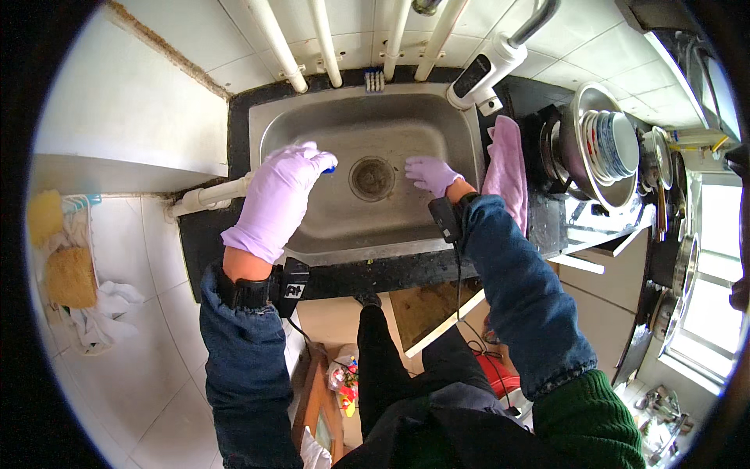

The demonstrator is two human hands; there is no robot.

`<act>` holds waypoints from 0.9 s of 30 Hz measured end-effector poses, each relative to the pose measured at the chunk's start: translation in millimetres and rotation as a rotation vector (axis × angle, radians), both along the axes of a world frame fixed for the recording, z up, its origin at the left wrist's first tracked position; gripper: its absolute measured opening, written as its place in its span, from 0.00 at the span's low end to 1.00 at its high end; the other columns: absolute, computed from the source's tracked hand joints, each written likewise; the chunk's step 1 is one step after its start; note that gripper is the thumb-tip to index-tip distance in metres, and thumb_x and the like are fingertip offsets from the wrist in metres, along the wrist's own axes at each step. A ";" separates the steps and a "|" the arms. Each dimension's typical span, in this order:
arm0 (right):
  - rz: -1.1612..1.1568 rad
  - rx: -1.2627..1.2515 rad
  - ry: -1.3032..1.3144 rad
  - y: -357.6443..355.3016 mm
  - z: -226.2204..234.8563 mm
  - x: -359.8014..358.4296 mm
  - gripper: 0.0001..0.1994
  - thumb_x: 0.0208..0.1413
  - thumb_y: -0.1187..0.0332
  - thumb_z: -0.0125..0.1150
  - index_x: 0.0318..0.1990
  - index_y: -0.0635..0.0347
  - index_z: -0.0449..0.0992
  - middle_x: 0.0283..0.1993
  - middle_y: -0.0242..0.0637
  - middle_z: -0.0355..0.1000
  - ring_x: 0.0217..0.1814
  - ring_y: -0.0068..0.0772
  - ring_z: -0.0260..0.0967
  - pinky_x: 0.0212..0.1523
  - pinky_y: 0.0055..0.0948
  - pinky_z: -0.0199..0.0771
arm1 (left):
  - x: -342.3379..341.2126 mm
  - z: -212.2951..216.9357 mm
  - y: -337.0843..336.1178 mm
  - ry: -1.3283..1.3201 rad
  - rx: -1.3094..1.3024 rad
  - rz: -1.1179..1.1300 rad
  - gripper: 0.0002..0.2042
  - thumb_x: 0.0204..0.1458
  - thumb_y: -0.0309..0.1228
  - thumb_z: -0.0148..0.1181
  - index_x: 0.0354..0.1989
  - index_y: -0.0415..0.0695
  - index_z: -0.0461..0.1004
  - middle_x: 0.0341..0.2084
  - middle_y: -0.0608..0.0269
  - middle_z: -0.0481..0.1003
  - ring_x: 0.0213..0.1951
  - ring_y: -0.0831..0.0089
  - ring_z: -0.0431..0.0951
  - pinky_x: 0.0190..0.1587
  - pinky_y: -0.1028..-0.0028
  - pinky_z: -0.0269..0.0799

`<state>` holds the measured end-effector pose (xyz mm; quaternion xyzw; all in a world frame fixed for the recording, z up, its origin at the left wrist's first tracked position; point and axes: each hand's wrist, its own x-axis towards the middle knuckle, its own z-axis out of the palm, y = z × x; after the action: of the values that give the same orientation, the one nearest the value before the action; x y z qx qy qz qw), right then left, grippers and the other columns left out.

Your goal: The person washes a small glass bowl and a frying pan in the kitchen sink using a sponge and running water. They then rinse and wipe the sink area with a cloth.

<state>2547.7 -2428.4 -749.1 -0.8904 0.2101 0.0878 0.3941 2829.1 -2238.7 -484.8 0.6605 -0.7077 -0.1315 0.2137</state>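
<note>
Both my hands wear lavender gloves and are over the stainless steel sink (pixel 312 227). My left hand (pixel 285 184) is above the sink's left side, its fingers curled closed. A small bit of blue shows beneath its fingertips; the rest of what it holds is hidden. Whitish blur lies along the knuckles. Over the right half of the basin is my right hand (pixel 431 174), fingers stretched toward the round drain (pixel 372 179) and nothing seen in them. It does not reach the drain.
A white faucet (pixel 484 70) stands at the back right corner. A pink towel (pixel 506 168) drapes over the counter beside the sink. Further right, a metal basin (pixel 582 102) holds stacked bowls (pixel 623 144). An open cabinet door (pixel 426 313) juts out below the counter.
</note>
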 end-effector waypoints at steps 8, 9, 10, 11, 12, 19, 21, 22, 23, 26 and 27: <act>-0.389 -0.110 0.288 23.9 4.2 77.0 0.22 0.52 0.64 0.65 0.55 0.61 0.74 0.50 0.47 0.78 0.55 0.51 0.74 0.57 0.39 0.73 | -51.4 -18.4 96.1 -0.098 -0.153 0.383 0.20 0.54 0.21 0.55 0.56 0.49 0.76 0.56 0.61 0.73 0.59 0.56 0.71 0.60 0.60 0.69; -0.465 -0.114 0.289 30.3 5.0 83.9 0.22 0.52 0.63 0.66 0.54 0.60 0.75 0.50 0.47 0.78 0.55 0.53 0.73 0.56 0.41 0.73 | -57.0 -23.7 114.5 -0.047 -0.150 0.390 0.22 0.52 0.19 0.55 0.56 0.48 0.76 0.55 0.60 0.74 0.58 0.55 0.72 0.59 0.60 0.69; -0.445 -0.108 0.325 31.5 6.8 89.4 0.21 0.52 0.62 0.66 0.52 0.61 0.75 0.50 0.47 0.77 0.55 0.52 0.73 0.56 0.42 0.73 | -61.4 -29.0 131.7 -0.005 -0.121 0.409 0.23 0.49 0.16 0.55 0.55 0.48 0.76 0.54 0.59 0.74 0.57 0.54 0.73 0.57 0.60 0.70; -0.441 -0.123 0.368 32.9 7.9 94.6 0.20 0.53 0.61 0.66 0.51 0.61 0.76 0.50 0.47 0.77 0.54 0.52 0.74 0.55 0.42 0.73 | -66.5 -33.9 147.5 -0.005 -0.100 0.446 0.24 0.47 0.15 0.55 0.54 0.47 0.76 0.54 0.58 0.74 0.57 0.54 0.73 0.57 0.61 0.70; -0.439 -0.140 0.410 32.8 9.3 96.6 0.19 0.53 0.60 0.65 0.49 0.61 0.77 0.50 0.47 0.77 0.54 0.52 0.74 0.55 0.42 0.73 | -70.9 -38.1 161.2 -0.007 -0.088 0.475 0.25 0.44 0.13 0.55 0.54 0.46 0.76 0.54 0.57 0.74 0.56 0.54 0.74 0.56 0.61 0.70; -0.301 -0.253 0.323 21.1 16.5 87.3 0.12 0.55 0.62 0.64 0.38 0.63 0.80 0.29 0.43 0.79 0.36 0.45 0.80 0.42 0.39 0.78 | -85.2 -55.3 194.5 0.121 -0.095 0.592 0.27 0.41 0.12 0.55 0.53 0.46 0.76 0.54 0.57 0.74 0.54 0.54 0.75 0.56 0.62 0.71; -0.541 0.046 0.175 22.3 18.9 84.1 0.09 0.55 0.67 0.65 0.36 0.64 0.78 0.27 0.42 0.78 0.32 0.38 0.79 0.37 0.36 0.78 | -84.6 -59.3 188.9 0.158 -0.104 0.626 0.26 0.42 0.12 0.56 0.53 0.46 0.76 0.54 0.57 0.74 0.54 0.55 0.75 0.56 0.63 0.71; -0.655 0.186 0.109 23.8 21.0 82.6 0.07 0.54 0.69 0.66 0.35 0.65 0.78 0.27 0.42 0.77 0.30 0.34 0.79 0.34 0.35 0.78 | -84.5 -61.8 184.7 0.185 -0.106 0.648 0.25 0.43 0.13 0.56 0.53 0.45 0.76 0.54 0.57 0.74 0.53 0.55 0.75 0.56 0.63 0.71; -0.670 0.256 0.132 25.9 23.0 83.6 0.06 0.54 0.73 0.66 0.32 0.65 0.76 0.25 0.40 0.75 0.26 0.29 0.76 0.29 0.30 0.76 | -83.5 -63.9 180.6 0.211 -0.102 0.660 0.24 0.44 0.13 0.57 0.53 0.45 0.76 0.53 0.57 0.75 0.53 0.55 0.75 0.56 0.64 0.71; -0.547 0.215 0.243 34.7 35.4 85.0 0.06 0.56 0.72 0.65 0.32 0.66 0.75 0.26 0.39 0.75 0.25 0.28 0.75 0.29 0.30 0.76 | -78.2 -75.3 162.7 0.265 -0.082 0.677 0.21 0.49 0.16 0.58 0.53 0.44 0.75 0.52 0.55 0.75 0.52 0.54 0.75 0.56 0.64 0.71; -0.608 0.327 0.216 38.9 41.5 85.6 0.07 0.58 0.71 0.63 0.35 0.67 0.75 0.29 0.39 0.76 0.28 0.26 0.76 0.29 0.27 0.76 | -75.8 -78.7 158.9 0.235 -0.045 0.657 0.19 0.53 0.20 0.60 0.54 0.45 0.74 0.50 0.55 0.76 0.51 0.55 0.76 0.56 0.64 0.72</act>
<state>2633.3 -2389.5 -707.6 -0.6983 0.4887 0.0925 0.5149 2753.4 -2079.9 -563.5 0.8284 -0.4305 -0.1152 0.3394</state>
